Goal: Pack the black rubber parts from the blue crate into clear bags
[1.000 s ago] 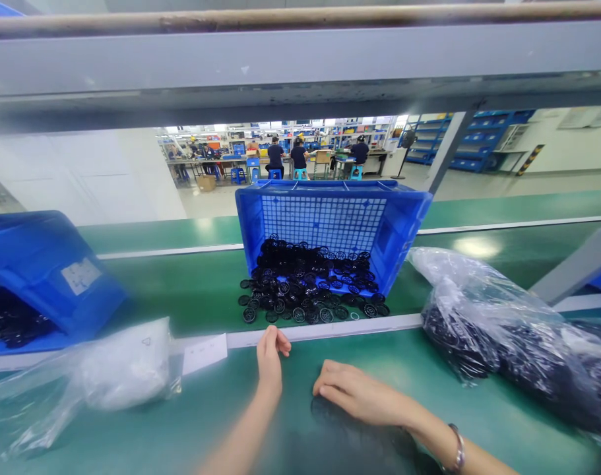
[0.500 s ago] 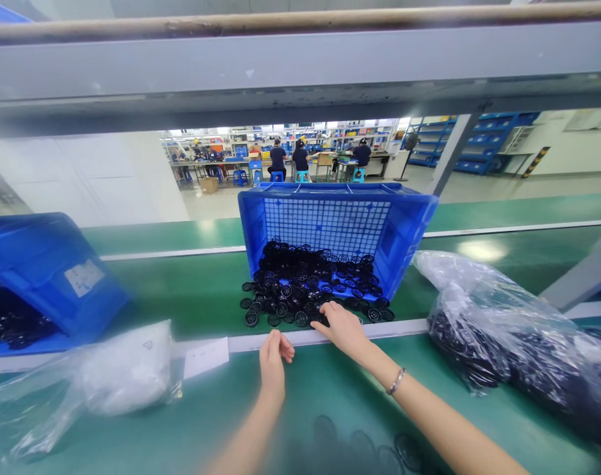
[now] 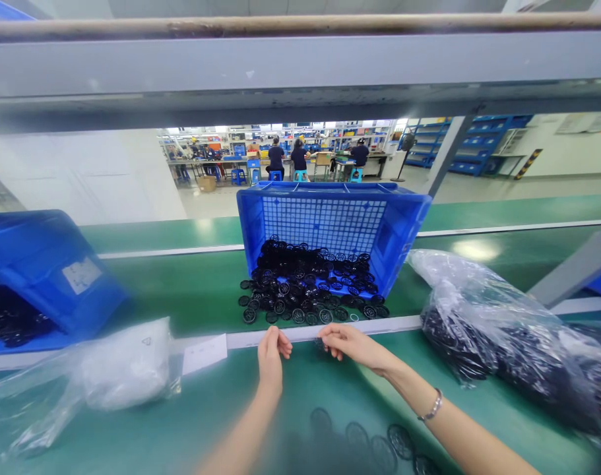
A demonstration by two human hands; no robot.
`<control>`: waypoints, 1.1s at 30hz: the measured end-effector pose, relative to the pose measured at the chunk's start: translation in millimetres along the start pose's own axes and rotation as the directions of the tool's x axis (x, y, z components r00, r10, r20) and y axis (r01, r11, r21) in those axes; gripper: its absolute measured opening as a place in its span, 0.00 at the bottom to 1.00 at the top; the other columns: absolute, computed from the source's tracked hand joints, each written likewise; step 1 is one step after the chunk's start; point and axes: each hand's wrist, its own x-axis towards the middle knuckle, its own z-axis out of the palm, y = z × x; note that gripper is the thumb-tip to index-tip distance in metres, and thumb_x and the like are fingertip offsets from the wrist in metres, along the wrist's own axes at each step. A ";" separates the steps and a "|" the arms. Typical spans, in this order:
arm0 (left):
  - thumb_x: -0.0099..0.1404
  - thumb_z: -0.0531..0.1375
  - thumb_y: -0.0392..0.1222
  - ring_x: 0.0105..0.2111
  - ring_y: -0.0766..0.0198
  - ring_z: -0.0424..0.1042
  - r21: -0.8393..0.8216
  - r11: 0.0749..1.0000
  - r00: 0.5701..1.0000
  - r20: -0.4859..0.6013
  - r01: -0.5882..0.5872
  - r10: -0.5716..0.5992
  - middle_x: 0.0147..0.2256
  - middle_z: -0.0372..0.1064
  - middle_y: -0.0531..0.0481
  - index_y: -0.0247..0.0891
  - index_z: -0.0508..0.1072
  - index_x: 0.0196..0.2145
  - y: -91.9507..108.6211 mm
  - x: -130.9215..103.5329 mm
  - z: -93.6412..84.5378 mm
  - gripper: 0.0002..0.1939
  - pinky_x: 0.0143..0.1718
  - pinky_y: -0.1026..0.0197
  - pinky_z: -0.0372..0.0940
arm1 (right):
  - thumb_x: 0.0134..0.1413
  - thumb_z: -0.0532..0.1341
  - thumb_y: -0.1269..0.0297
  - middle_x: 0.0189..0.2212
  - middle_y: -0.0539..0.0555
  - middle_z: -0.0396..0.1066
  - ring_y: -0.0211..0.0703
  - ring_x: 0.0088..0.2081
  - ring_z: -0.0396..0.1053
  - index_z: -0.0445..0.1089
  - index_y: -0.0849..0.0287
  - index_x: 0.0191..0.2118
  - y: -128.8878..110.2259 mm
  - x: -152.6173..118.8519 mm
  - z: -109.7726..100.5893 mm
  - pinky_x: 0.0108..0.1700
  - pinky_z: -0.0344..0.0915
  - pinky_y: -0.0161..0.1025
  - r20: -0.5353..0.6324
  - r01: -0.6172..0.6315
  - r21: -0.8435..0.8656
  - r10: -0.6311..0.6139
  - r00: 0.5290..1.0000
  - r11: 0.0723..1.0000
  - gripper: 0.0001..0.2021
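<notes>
A blue crate (image 3: 409, 227) lies tipped on its side, its open face toward me. Black round discs (image 3: 300, 284) are heaped inside it and spill onto the green surface before it. Between the fingers of my right hand (image 3: 344, 343) is a small black disc (image 3: 320, 344), just in front of the white strip. My left hand (image 3: 272, 349) is to the left of it, fingers curled together; whatever they may hold is hidden. Several more black discs (image 3: 400, 441) lie near the bottom edge, partly blurred.
At the left are another blue crate (image 3: 47, 264) and a clear bag of white material (image 3: 132, 366). Large plastic bags of black parts (image 3: 518, 336) lie at the right. A grey beam (image 3: 300, 66) crosses above. People sit at far benches.
My right hand has drawn back from the heap toward me, a black disc now in its fingers. My left hand has barely moved.
</notes>
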 end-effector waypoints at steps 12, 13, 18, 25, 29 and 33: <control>0.67 0.53 0.50 0.21 0.68 0.62 0.011 1.000 1.000 0.019 0.004 -0.004 0.20 0.64 0.52 0.37 0.66 0.20 0.6 -2.1 1.6 0.21 0.23 0.67 0.58 | 0.59 0.59 0.65 0.33 0.50 0.71 0.41 0.34 0.69 0.70 0.54 0.38 7.6 -22.3 -2.0 0.37 0.62 0.36 -0.097 0.111 -0.621 -0.216 0.971 0.776 0.04; 0.68 0.53 0.50 0.20 0.68 0.62 0.012 1.000 1.000 0.020 0.005 -0.006 0.20 0.64 0.52 0.37 0.66 0.20 0.4 -1.8 1.4 0.21 0.23 0.67 0.58 | 0.60 0.58 0.65 0.35 0.51 0.71 0.43 0.36 0.69 0.69 0.55 0.39 8.6 -11.2 -5.6 0.39 0.63 0.37 -0.181 0.074 -0.658 -0.253 0.951 0.750 0.04; 0.68 0.53 0.52 0.20 0.68 0.62 0.001 1.000 1.000 0.020 0.021 -0.021 0.20 0.65 0.52 0.37 0.66 0.20 -0.8 -0.1 0.6 0.22 0.23 0.66 0.58 | 0.56 0.60 0.68 0.41 0.57 0.69 0.52 0.44 0.68 0.67 0.57 0.41 19.0 35.8 -9.3 0.45 0.64 0.44 -0.316 -0.004 -0.697 -0.301 0.900 0.717 0.07; 0.68 0.53 0.52 0.20 0.68 0.62 0.010 1.000 1.000 0.025 0.017 -0.017 0.20 0.65 0.51 0.37 0.66 0.20 -3.6 -0.7 -0.6 0.23 0.23 0.66 0.58 | 0.64 0.51 0.66 0.33 0.53 0.70 0.44 0.36 0.69 0.67 0.57 0.40 17.6 16.2 -12.0 0.38 0.65 0.39 -0.300 0.020 -0.551 -0.221 0.928 0.834 0.08; 0.68 0.53 0.54 0.20 0.68 0.62 0.009 1.000 0.999 0.025 0.027 -0.027 0.20 0.65 0.51 0.37 0.67 0.20 -4.4 0.0 -1.1 0.23 0.23 0.66 0.59 | 0.65 0.50 0.56 0.29 0.51 0.71 0.37 0.26 0.68 0.69 0.59 0.38 26.1 -22.8 -22.1 0.28 0.65 0.33 -0.107 0.033 -0.329 -0.072 0.992 0.944 0.14; 0.67 0.54 0.54 0.20 0.68 0.62 0.013 1.000 1.000 0.021 0.018 -0.019 0.20 0.65 0.51 0.37 0.67 0.20 -4.4 -0.3 -1.6 0.23 0.22 0.66 0.59 | 0.61 0.54 0.49 0.27 0.49 0.68 0.34 0.21 0.65 0.69 0.60 0.40 43.3 -54.1 -24.1 0.23 0.63 0.32 0.041 -0.142 -0.013 0.142 0.989 0.990 0.18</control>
